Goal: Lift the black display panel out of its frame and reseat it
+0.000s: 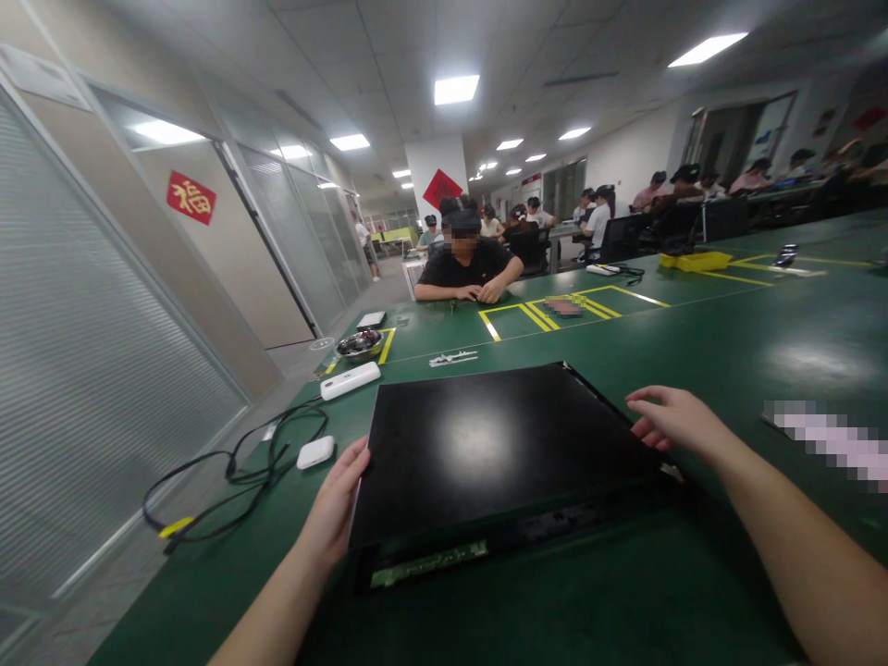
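A flat black laptop-like device (486,444) lies on the green table (694,361) in front of me, with a strip of green circuit board showing along its near edge. My left hand (337,504) grips the device's left edge, fingers curled under it. My right hand (670,418) rests at the right edge, fingers curled against the side.
A white power brick (351,380), a small white adapter (315,452) and black cables (228,481) lie at the left. A metal bowl (359,345) and small metal parts (452,357) sit beyond. A person in black sits across the table. Several people work at the back right.
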Motion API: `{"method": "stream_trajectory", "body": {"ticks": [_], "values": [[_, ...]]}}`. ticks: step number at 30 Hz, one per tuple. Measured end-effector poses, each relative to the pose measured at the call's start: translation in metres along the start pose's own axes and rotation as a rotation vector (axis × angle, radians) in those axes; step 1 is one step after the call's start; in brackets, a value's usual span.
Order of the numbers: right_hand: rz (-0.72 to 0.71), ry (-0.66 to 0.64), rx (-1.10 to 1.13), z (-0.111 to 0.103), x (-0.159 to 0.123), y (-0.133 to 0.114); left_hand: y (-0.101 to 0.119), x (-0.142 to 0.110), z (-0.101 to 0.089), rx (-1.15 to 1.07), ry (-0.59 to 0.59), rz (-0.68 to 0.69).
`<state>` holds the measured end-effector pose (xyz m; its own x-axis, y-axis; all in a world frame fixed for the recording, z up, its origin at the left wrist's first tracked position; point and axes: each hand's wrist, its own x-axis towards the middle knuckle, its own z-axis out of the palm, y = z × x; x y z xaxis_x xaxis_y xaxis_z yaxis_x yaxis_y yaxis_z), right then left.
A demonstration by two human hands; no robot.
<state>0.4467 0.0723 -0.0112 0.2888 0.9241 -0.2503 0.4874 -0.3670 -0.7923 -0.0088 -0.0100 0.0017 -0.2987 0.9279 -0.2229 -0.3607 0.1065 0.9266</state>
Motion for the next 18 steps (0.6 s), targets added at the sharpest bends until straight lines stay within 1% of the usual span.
{"method": "stream_trajectory", "body": {"ticks": [3, 10, 15, 18], "values": [[0.000, 0.001, -0.029, -0.0005, 0.0051, 0.0055, 0.0020, -0.0018, 0.0029, -0.003, -0.024, -0.026], [-0.005, -0.001, -0.066, -0.0002, 0.0070, 0.0089, 0.0046, -0.0030, 0.0070, 0.020, -0.015, -0.060], [0.002, -0.007, -0.076, -0.0001, 0.0065, 0.0086, 0.0025, -0.0018, 0.0059, 0.032, -0.063, -0.070], [-0.015, -0.006, -0.084, 0.0007, 0.0068, 0.0097, 0.0013, -0.0020, 0.0064, 0.067, -0.035, -0.082]]}}
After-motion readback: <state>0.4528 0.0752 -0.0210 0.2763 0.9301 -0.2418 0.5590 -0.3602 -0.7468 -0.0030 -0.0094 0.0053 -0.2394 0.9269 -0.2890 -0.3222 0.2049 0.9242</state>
